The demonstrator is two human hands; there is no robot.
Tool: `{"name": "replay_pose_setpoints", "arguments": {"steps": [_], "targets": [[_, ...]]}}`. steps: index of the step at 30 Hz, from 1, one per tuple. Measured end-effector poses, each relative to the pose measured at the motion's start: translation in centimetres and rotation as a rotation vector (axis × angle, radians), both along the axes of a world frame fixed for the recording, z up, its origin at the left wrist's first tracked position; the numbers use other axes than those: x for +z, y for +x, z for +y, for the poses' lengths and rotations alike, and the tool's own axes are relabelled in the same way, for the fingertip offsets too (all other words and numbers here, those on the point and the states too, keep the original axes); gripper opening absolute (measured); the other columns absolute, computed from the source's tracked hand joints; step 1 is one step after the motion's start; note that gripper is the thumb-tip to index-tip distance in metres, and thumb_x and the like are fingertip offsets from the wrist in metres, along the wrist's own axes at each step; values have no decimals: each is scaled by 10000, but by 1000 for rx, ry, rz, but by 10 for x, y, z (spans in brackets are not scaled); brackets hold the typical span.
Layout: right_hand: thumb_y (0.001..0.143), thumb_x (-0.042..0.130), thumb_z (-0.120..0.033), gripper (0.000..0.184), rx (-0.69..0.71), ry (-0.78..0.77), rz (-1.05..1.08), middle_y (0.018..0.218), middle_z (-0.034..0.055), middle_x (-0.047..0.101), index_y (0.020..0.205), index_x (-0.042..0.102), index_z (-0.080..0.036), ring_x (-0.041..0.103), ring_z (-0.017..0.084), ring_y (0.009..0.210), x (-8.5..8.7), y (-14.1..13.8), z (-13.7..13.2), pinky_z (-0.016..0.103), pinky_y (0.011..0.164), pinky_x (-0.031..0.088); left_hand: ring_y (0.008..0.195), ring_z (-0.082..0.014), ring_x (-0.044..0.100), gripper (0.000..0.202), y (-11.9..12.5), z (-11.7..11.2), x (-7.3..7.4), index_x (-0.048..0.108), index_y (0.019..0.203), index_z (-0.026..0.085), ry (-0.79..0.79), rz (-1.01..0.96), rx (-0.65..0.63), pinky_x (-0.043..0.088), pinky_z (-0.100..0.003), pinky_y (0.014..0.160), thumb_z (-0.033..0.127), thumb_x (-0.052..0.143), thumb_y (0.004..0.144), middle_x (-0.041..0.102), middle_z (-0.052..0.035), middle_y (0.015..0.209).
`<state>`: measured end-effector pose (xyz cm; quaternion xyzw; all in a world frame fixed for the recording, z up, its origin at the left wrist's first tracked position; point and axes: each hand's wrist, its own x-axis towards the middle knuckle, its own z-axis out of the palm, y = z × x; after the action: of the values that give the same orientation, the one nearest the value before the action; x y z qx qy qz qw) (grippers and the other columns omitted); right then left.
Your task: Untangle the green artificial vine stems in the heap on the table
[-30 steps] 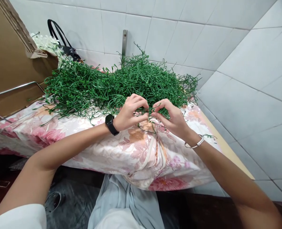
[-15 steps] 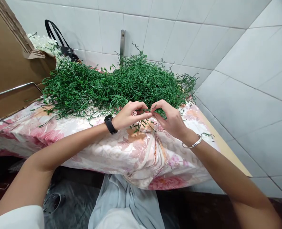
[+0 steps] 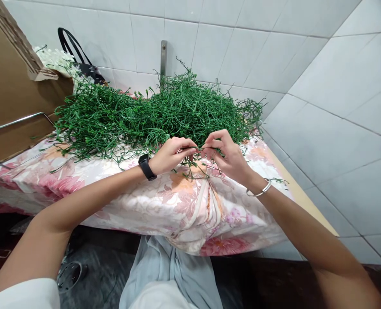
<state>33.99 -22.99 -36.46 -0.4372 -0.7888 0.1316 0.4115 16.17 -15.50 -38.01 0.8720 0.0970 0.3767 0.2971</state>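
Note:
A big heap of thin green plastic stems (image 3: 152,116) lies on a table covered with a pink floral cloth (image 3: 119,189). My left hand (image 3: 169,154), with a black watch on its wrist, pinches one green stem (image 3: 197,149) at the near edge of the heap. My right hand (image 3: 224,155), with a silver bangle on its wrist, pinches the same stem from the other side. The fingertips of both hands almost meet. A few loose stems (image 3: 193,171) hang below the hands over the cloth.
White tiled walls stand behind and to the right. A cardboard box (image 3: 13,86) with a metal rail (image 3: 16,120) is at the left. White flowers (image 3: 53,58) and a black bag (image 3: 81,60) sit behind the heap. The bare table edge (image 3: 293,189) shows at right.
Both hands have shifted slightly up and toward the heap while still pinching the stem. The view has drifted a little.

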Motion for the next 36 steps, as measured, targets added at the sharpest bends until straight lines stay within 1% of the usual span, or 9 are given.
{"name": "replay_pose_setpoints", "arguments": {"steps": [3, 5, 9, 16, 19, 24, 27, 31, 36], "targets": [[842, 509, -239, 246, 181, -273, 293, 666, -10, 511, 963, 308, -166, 511, 66, 628, 8, 2, 0, 181, 559, 387, 633, -83, 569, 168, -1, -3, 3, 596, 828, 90, 53, -29, -74, 428, -202, 628, 218, 488, 849, 622, -38, 686], [808, 568, -253, 317, 273, -400, 463, 630, -26, 483, 966, 308, -164, 470, 50, 573, 11, 3, 0, 167, 523, 351, 645, -85, 571, 167, -2, -6, 6, 601, 840, 91, 51, -46, -111, 434, -203, 631, 223, 498, 845, 624, -43, 705], [748, 645, -267, 409, 302, -486, 617, 598, -39, 461, 954, 308, -160, 420, 37, 520, 15, 4, 1, 160, 486, 299, 639, -79, 561, 174, -2, -10, 8, 594, 825, 85, -54, -72, -157, 445, -199, 625, 232, 501, 843, 610, -46, 706], [762, 627, -222, 364, 259, -351, 605, 606, -33, 453, 924, 309, -150, 467, 46, 552, 18, 3, 2, 159, 482, 313, 612, -75, 548, 216, 1, -12, 6, 573, 770, 88, -81, -80, -75, 430, -200, 610, 280, 506, 845, 597, -39, 658], [779, 603, -226, 331, 209, -250, 495, 624, -27, 463, 910, 307, -156, 492, 55, 574, 19, 4, 2, 171, 502, 354, 612, -77, 544, 245, 2, -13, 5, 574, 775, 87, -93, -87, -57, 424, -204, 612, 311, 505, 845, 596, -38, 660], [807, 547, -243, 258, 29, -42, 244, 675, -5, 498, 885, 312, -170, 516, 71, 603, 19, 8, 3, 215, 541, 411, 603, -84, 535, 248, 7, -14, 0, 568, 776, 97, -179, -96, -24, 418, -217, 612, 329, 508, 837, 589, -34, 653], [803, 552, -311, 297, 9, -42, 209, 673, -11, 492, 899, 305, -178, 515, 74, 590, 21, 10, 6, 235, 528, 415, 614, -84, 531, 230, 9, -14, -3, 563, 776, 103, -252, -129, -49, 416, -218, 617, 321, 515, 831, 587, -33, 662], [788, 566, -374, 362, 19, -78, 255, 656, -21, 480, 904, 283, -182, 499, 65, 562, 23, 11, 10, 229, 492, 390, 622, -79, 528, 201, 13, -14, -5, 572, 776, 102, -294, -179, -44, 411, -215, 627, 290, 522, 825, 581, -29, 670], [776, 569, -306, 341, 25, -58, 282, 653, -24, 483, 900, 276, -183, 486, 63, 548, 16, 5, 17, 227, 472, 372, 643, -89, 526, 207, 17, -16, -9, 579, 764, 104, -303, -203, 50, 407, -227, 637, 295, 523, 819, 578, -30, 690]]}}
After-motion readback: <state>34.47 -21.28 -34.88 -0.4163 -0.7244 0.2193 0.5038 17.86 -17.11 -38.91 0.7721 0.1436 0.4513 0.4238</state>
